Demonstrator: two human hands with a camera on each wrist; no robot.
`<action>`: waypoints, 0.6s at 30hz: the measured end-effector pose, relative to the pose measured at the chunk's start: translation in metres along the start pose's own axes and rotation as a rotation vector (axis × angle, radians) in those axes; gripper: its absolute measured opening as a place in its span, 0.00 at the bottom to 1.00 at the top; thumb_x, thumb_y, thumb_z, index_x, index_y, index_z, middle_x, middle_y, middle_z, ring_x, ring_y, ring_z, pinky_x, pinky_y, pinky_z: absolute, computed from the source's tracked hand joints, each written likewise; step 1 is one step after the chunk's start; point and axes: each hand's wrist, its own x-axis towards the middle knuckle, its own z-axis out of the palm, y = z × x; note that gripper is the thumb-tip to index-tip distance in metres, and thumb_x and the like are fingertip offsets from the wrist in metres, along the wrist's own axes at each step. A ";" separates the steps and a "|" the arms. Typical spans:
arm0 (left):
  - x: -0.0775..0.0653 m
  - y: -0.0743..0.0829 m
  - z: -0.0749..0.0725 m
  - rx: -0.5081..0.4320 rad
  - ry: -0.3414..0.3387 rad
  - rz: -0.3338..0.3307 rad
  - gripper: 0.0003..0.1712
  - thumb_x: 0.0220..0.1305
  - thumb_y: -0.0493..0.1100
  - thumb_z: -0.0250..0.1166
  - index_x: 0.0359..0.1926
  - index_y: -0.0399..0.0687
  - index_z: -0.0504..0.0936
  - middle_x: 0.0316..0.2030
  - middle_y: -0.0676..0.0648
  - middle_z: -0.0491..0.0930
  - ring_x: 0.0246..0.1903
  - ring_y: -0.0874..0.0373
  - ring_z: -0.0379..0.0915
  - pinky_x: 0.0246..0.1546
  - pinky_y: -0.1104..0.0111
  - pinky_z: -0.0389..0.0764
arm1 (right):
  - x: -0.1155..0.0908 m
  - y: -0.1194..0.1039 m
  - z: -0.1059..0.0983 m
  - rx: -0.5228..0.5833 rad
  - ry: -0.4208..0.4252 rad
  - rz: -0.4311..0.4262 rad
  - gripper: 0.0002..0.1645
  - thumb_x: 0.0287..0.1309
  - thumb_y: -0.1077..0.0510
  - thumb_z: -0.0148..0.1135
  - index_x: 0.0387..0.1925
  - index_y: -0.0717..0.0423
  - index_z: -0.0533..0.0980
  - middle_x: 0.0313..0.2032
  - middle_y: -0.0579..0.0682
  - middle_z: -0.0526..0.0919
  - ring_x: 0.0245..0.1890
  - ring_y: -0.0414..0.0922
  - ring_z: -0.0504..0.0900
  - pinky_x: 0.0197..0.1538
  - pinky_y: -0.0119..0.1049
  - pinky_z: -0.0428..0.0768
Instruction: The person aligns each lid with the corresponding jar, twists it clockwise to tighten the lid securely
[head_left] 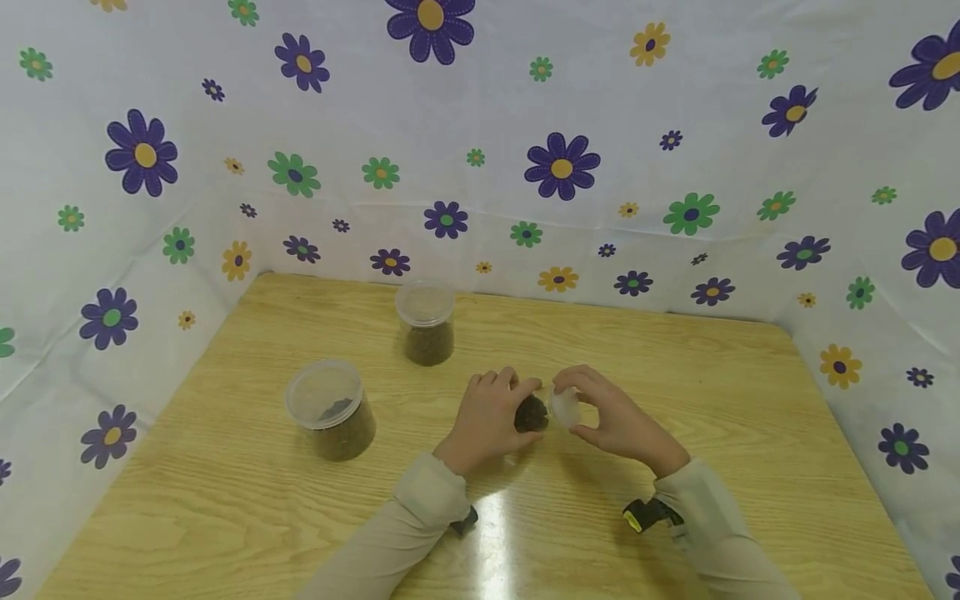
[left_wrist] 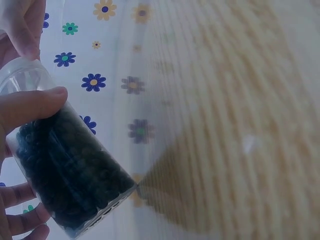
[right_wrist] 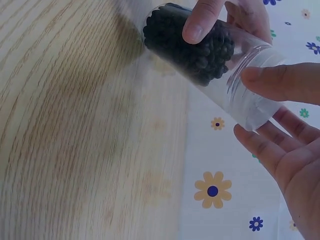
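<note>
A small clear jar (head_left: 531,414) of dark, bean-like pieces (right_wrist: 200,50) lies tilted between the two hands above the wooden table. Its body is gripped by my left hand (head_left: 487,419), with the thumb (left_wrist: 35,107) across the side in the left wrist view. At the mouth end, my right hand (head_left: 622,421) holds the translucent lid (head_left: 564,407) between thumb and fingers. The right wrist view has that lid (right_wrist: 260,107) at the jar's rim; whether it is tight or loose I cannot tell.
Two wider clear jars with translucent lids and brown contents stand left of the hands: one nearer (head_left: 341,429), one farther back (head_left: 429,337). A flower-patterned white cloth (head_left: 480,100) hangs round the back and sides of the wooden table (head_left: 225,500).
</note>
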 end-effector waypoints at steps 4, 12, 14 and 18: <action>0.000 0.000 -0.001 0.009 -0.015 -0.008 0.41 0.38 0.69 0.72 0.54 0.61 0.74 0.38 0.51 0.75 0.32 0.56 0.73 0.37 0.63 0.75 | 0.000 0.001 0.001 0.033 0.008 -0.004 0.33 0.40 0.76 0.69 0.50 0.57 0.68 0.51 0.57 0.72 0.52 0.52 0.74 0.49 0.47 0.81; -0.001 0.001 -0.003 0.007 -0.020 -0.019 0.41 0.38 0.69 0.72 0.54 0.61 0.74 0.38 0.51 0.75 0.32 0.57 0.73 0.38 0.63 0.75 | -0.001 0.001 0.000 0.058 -0.011 0.097 0.33 0.45 0.71 0.69 0.54 0.58 0.67 0.51 0.55 0.73 0.52 0.53 0.75 0.48 0.43 0.82; -0.001 0.001 -0.003 0.007 -0.021 -0.020 0.41 0.38 0.69 0.72 0.54 0.62 0.74 0.38 0.51 0.75 0.32 0.56 0.73 0.38 0.63 0.75 | -0.001 -0.001 -0.001 0.068 -0.021 0.137 0.33 0.47 0.68 0.69 0.55 0.59 0.67 0.52 0.56 0.73 0.52 0.55 0.76 0.48 0.42 0.82; 0.000 0.002 -0.004 0.002 -0.035 -0.026 0.41 0.38 0.69 0.72 0.54 0.62 0.74 0.38 0.51 0.74 0.33 0.56 0.73 0.38 0.63 0.74 | -0.002 -0.002 -0.001 0.072 -0.030 0.194 0.32 0.51 0.63 0.68 0.57 0.59 0.66 0.53 0.57 0.74 0.51 0.55 0.77 0.49 0.44 0.81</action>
